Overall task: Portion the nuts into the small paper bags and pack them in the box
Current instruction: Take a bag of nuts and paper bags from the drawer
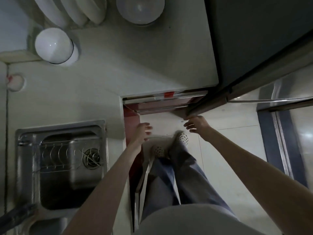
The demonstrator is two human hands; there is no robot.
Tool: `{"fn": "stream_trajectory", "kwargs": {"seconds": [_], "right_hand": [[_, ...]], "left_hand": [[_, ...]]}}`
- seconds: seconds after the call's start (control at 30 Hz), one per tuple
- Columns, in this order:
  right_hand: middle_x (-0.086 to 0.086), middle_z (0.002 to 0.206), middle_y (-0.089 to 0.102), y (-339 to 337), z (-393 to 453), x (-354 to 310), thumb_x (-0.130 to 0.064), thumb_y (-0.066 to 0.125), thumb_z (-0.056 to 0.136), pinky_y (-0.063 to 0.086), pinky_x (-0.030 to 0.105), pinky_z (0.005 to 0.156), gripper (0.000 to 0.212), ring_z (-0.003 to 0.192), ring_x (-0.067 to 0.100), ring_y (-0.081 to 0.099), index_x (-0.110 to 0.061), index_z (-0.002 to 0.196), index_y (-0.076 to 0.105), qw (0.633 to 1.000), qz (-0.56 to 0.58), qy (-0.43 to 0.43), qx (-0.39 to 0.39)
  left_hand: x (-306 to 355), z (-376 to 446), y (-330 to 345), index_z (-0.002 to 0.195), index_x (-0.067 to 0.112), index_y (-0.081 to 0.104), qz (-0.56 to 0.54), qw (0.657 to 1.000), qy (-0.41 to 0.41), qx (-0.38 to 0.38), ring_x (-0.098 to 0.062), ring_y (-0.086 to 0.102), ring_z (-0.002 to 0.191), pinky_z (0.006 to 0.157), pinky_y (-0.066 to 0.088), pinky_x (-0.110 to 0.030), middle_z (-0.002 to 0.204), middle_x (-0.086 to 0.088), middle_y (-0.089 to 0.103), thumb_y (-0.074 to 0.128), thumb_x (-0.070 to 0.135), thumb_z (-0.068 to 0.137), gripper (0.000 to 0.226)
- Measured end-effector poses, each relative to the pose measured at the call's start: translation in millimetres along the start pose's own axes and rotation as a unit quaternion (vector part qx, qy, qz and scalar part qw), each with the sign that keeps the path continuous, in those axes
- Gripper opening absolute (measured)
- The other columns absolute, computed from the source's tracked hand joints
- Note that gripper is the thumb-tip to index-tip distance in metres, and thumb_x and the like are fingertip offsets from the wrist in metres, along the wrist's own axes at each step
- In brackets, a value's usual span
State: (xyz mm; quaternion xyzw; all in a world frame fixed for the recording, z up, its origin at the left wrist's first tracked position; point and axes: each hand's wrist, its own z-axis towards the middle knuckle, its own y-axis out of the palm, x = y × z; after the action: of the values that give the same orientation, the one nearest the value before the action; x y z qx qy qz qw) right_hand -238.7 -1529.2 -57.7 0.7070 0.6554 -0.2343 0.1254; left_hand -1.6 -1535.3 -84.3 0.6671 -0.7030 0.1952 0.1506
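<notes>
No writing or brand can be read anywhere; the only marks are red strips along the cabinet edge [166, 106] below the tabletop [135, 68].

The person stands looking straight down, both arms reaching toward that red-edged cabinet. The left hand [144, 132] hangs just in front of the cabinet's red side, its fingers [149, 128] loosely curled and a little apart, gripping nothing. The right hand [196, 123] is up against the lower corner of the dark door [254, 56] (a fridge door, by the look of it); its fingers [188, 124] are spread, the uppermost seeming to touch the door's edge, though the blur leaves that uncertain.

The nuts, paper bags and box are nowhere to be seen from here.

Left of the cabinet, a steel sink [61, 165] with a wire rack [55, 155] inside is sunk into the tabletop. Farther back stand an upturned white bowl [54, 45], a second bowl [140, 9] and stacked plates [76, 11]. Below the hands, dotted slippers [183, 139] rest on the pale floor [228, 150].
</notes>
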Motion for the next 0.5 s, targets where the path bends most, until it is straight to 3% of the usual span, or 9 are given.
{"fn": "stream_trajectory", "kwargs": {"seconds": [0.17, 0.27, 0.37, 0.5], "right_hand": [[0.006, 0.059, 0.061, 6.3, 50.5, -30.3, -0.002, 0.039, 0.09, 0.039, 0.026, 0.054, 0.026, 0.057, 0.018, 0.052, -0.008, 0.075, 0.059, 0.996, 0.08, 0.021, 0.016], [0.007, 0.059, 0.061, 3.3, 76.7, -37.2, -0.006, 0.042, 0.094, 0.039, 0.026, 0.052, 0.019, 0.053, 0.018, 0.052, -0.008, 0.081, 0.057, 0.993, 0.108, 0.03, 0.027], [0.01, 0.066, 0.06, 3.0, 98.5, -40.8, -0.007, 0.038, 0.096, 0.039, 0.026, 0.051, 0.016, 0.052, 0.02, 0.053, -0.006, 0.099, 0.054, 0.992, 0.117, 0.035, 0.033], [0.014, 0.069, 0.057, 9.1, 118.4, -49.3, -0.005, 0.034, 0.094, 0.037, 0.023, 0.045, 0.014, 0.046, 0.021, 0.052, -0.007, 0.094, 0.048, 0.99, 0.129, 0.038, 0.05]], "left_hand": [[32.1, 44.8, 2.3, 0.092, 0.017, 0.059, -0.047, 0.999, -0.009, 0.005, -0.014, 0.057, 0.068, 0.058, 0.04, -0.025, 0.084, 0.003, 0.064, 0.046, 0.016, 0.098, 0.014], [43.2, 67.2, 2.4, 0.086, 0.018, 0.06, -0.086, 0.996, -0.019, 0.021, -0.011, 0.059, 0.067, 0.059, 0.045, -0.027, 0.085, 0.004, 0.066, 0.047, 0.017, 0.099, 0.018], [51.4, 82.9, 6.4, 0.098, 0.015, 0.06, -0.134, 0.989, -0.028, 0.053, -0.01, 0.061, 0.067, 0.059, 0.047, -0.03, 0.092, 0.003, 0.067, 0.045, 0.017, 0.1, 0.016], [65.7, 94.4, 13.0, 0.112, 0.014, 0.055, -0.17, 0.983, -0.038, 0.065, -0.018, 0.063, 0.093, 0.066, 0.05, -0.033, 0.106, -0.001, 0.065, 0.041, 0.021, 0.102, 0.019]]}}
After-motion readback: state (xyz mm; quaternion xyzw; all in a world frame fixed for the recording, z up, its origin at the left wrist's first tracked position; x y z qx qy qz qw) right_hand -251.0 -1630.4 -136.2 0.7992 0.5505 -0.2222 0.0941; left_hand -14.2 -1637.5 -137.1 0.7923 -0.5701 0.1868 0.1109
